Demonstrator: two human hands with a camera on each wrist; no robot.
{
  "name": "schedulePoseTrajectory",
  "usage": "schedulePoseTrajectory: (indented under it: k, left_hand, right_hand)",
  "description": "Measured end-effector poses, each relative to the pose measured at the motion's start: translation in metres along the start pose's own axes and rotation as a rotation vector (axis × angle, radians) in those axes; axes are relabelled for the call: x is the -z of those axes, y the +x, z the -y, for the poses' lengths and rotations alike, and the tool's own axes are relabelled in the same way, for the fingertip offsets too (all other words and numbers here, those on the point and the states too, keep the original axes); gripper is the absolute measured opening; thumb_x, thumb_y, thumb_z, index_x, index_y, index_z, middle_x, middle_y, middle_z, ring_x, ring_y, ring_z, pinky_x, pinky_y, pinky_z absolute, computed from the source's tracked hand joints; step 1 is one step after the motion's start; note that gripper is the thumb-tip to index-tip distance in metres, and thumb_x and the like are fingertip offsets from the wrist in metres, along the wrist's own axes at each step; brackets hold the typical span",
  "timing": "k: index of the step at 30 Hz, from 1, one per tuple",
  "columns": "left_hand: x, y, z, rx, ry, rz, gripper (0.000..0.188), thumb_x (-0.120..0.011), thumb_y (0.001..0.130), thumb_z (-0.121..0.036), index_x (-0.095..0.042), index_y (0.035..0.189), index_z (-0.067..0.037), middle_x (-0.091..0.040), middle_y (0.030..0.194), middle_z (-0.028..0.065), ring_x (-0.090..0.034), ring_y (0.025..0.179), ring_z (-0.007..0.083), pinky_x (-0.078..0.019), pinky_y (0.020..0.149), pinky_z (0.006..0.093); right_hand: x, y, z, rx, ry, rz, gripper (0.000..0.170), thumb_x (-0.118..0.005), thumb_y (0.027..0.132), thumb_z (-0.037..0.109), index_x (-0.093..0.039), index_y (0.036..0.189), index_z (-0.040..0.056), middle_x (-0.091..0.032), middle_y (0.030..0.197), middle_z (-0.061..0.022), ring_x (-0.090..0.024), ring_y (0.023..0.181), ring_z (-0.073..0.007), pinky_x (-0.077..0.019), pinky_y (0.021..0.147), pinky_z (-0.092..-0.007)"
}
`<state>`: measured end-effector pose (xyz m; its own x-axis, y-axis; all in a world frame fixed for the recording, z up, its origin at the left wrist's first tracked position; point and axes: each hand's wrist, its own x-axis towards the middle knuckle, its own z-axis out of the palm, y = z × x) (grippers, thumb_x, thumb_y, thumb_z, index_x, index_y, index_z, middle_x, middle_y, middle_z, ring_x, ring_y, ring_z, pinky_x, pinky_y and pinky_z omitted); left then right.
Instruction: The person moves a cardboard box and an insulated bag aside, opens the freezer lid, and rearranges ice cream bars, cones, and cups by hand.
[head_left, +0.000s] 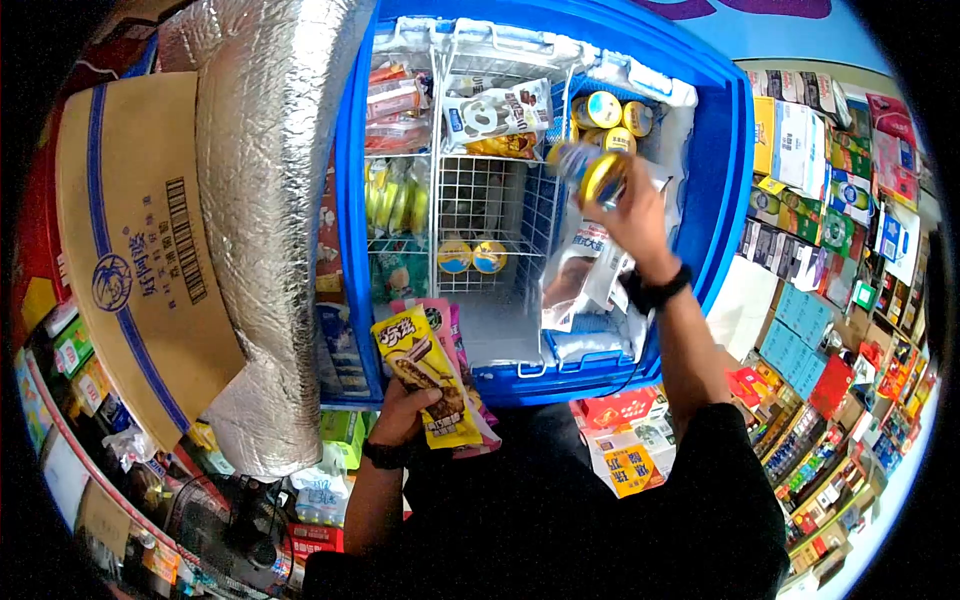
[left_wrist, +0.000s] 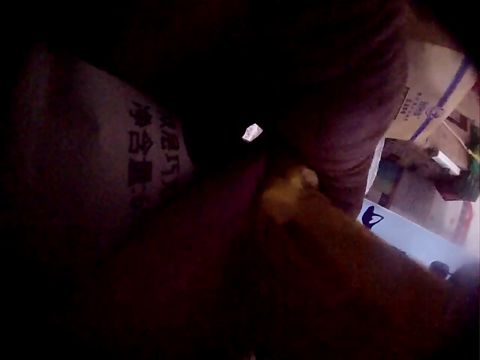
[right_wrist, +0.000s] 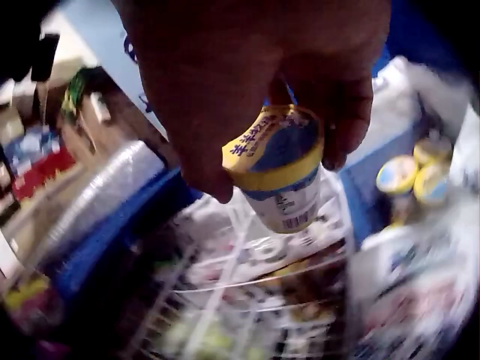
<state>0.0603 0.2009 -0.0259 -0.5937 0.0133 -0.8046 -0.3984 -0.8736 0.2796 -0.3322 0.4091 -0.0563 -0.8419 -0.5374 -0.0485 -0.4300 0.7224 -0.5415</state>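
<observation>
My right hand (head_left: 637, 222) grips an ice cream cup (right_wrist: 274, 161) with a yellow-and-blue lid, held above the open blue chest freezer (head_left: 738, 190). In the right wrist view, fingers and thumb curl round its rim. Low at the freezer's front edge, my left hand (head_left: 398, 412) holds a yellow ice cream packet (head_left: 425, 365), thumb on its front. Pink packets (head_left: 487, 432) lie behind the yellow one in the same hand. The left wrist view is very dark, with a printed wrapper (left_wrist: 142, 157) faintly showing.
Wire baskets (head_left: 485, 195) inside the freezer hold wrapped ices and two cups (head_left: 472, 257). Several more cups (head_left: 603, 108) sit in the back right corner, above white bags (head_left: 575, 265). Silver insulating foil (head_left: 265, 220) and a cardboard box (head_left: 135, 250) stand left. Packed shelves (head_left: 830, 330) fill the right.
</observation>
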Motion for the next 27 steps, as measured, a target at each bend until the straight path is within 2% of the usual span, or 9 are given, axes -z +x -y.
schedulePoseTrajectory:
  k: [2,3,4,5,7,14,17,19,27]
  left_hand:
    - [-0.004,-0.004,-0.009,0.026,0.019,0.028,0.063,-0.073,0.083,-0.009,-0.049,0.141,-0.005,-0.068,0.119,0.0093,-0.072,0.101,0.0266,-0.0632,0.088,0.0417]
    - [-0.005,-0.004,-0.01,0.02,0.018,0.036,0.063,-0.073,0.082,-0.01,-0.049,0.14,-0.005,-0.068,0.119,0.0091,-0.072,0.1,0.0263,-0.0633,0.087,0.0414]
    - [-0.005,-0.003,-0.009,0.014,0.018,0.046,0.063,-0.074,0.082,-0.01,-0.05,0.14,-0.006,-0.068,0.119,0.0088,-0.072,0.1,0.026,-0.0634,0.087,0.041]
    - [0.004,0.0,-0.002,0.005,0.023,0.041,0.068,-0.074,0.081,-0.01,-0.048,0.144,-0.007,-0.068,0.117,0.0087,-0.072,0.099,0.0257,-0.0643,0.083,0.0404]
    - [0.002,-0.005,-0.006,0.026,0.009,0.027,0.071,-0.075,0.08,-0.009,-0.047,0.146,-0.007,-0.068,0.119,0.009,-0.072,0.1,0.0255,-0.0639,0.085,0.0404]
    - [0.024,-0.02,0.001,-0.006,0.161,-0.031,0.08,-0.077,0.078,-0.006,-0.045,0.151,-0.007,-0.066,0.127,0.008,-0.069,0.112,0.0249,-0.0594,0.097,0.0406]
    - [0.021,-0.023,0.0,0.007,0.219,-0.049,0.082,-0.078,0.078,-0.006,-0.044,0.152,-0.007,-0.066,0.129,0.008,-0.069,0.113,0.0251,-0.0597,0.095,0.0412]
    - [0.023,-0.024,0.006,0.02,0.202,-0.053,0.08,-0.077,0.078,-0.007,-0.044,0.151,-0.006,-0.067,0.126,0.0087,-0.07,0.11,0.0254,-0.0606,0.093,0.0409]
    - [0.015,-0.009,0.004,0.035,0.149,-0.001,0.064,-0.076,0.081,-0.011,-0.05,0.139,-0.005,-0.069,0.116,0.0107,-0.073,0.095,0.0257,-0.0641,0.082,0.0396]
  right_hand:
    - [-0.013,-0.042,0.041,-0.192,0.333,0.301,0.074,-0.09,0.073,0.039,-0.058,0.129,0.003,-0.072,0.105,-0.0191,-0.073,0.094,-0.0374,-0.0589,0.08,-0.0461]
    - [-0.01,-0.047,0.079,-0.381,0.219,0.584,0.073,-0.087,0.075,0.046,-0.06,0.127,0.0024,-0.074,0.102,-0.0224,-0.073,0.09,-0.0381,-0.0588,0.08,-0.0471]
    - [-0.047,-0.07,0.077,-0.231,-0.055,0.636,0.079,-0.085,0.075,0.055,-0.06,0.128,0.0027,-0.074,0.1,-0.0244,-0.074,0.086,-0.0388,-0.0591,0.079,-0.0479]
    - [-0.077,-0.088,0.075,-0.202,0.131,0.727,0.087,-0.084,0.074,0.06,-0.057,0.128,-0.0026,-0.074,0.1,-0.0253,-0.074,0.089,-0.0392,-0.0595,0.08,-0.0491]
    - [-0.136,-0.109,0.087,-0.279,-0.108,0.865,0.093,-0.085,0.073,0.061,-0.054,0.127,-0.0085,-0.074,0.105,-0.0251,-0.074,0.094,-0.039,-0.0597,0.084,-0.0476]
    - [-0.287,-0.139,0.052,-0.382,-0.143,0.838,0.067,-0.08,0.083,0.053,-0.068,0.113,-0.0059,-0.064,0.13,-0.0244,-0.067,0.117,-0.0381,-0.059,0.092,-0.0466]
    - [-0.325,-0.151,0.039,-0.265,-0.19,0.984,0.057,-0.067,0.093,0.052,-0.072,0.111,-0.0024,-0.069,0.118,-0.0282,-0.07,0.11,-0.0405,-0.0578,0.093,-0.0476]
    - [-0.329,-0.166,0.032,-0.478,0.04,0.945,0.054,-0.06,0.098,0.05,-0.073,0.109,-0.0013,-0.071,0.111,-0.0301,-0.07,0.106,-0.042,-0.057,0.092,-0.0487]
    - [-0.297,-0.146,-0.014,-0.22,0.057,1.047,0.048,-0.057,0.102,0.042,-0.067,0.119,-0.0021,-0.071,0.112,-0.0289,-0.069,0.104,-0.0465,-0.0558,0.089,-0.0524]
